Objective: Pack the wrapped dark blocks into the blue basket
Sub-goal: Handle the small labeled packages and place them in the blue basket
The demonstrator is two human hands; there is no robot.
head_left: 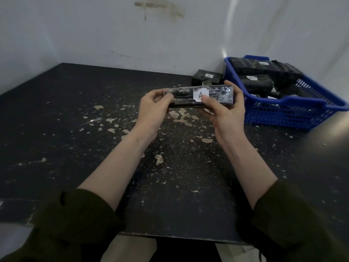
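Observation:
A long dark block point(188, 96) wrapped in shiny clear film, with a white label marked "A", is held level above the middle of the table. My left hand point(154, 108) grips its left end. My right hand point(226, 110) grips its right end, thumb resting beside the label. The blue basket point(294, 110) stands at the right rear of the table, just right of my right hand. Inside it lie several wrapped dark blocks point(255, 82), some with white labels. Another wrapped dark block point(206, 77) lies on the table behind the held one, left of the basket.
The black table point(75, 120) is worn, with pale chipped patches across its middle. White walls close in behind and at both sides. The table's front edge runs near my forearms.

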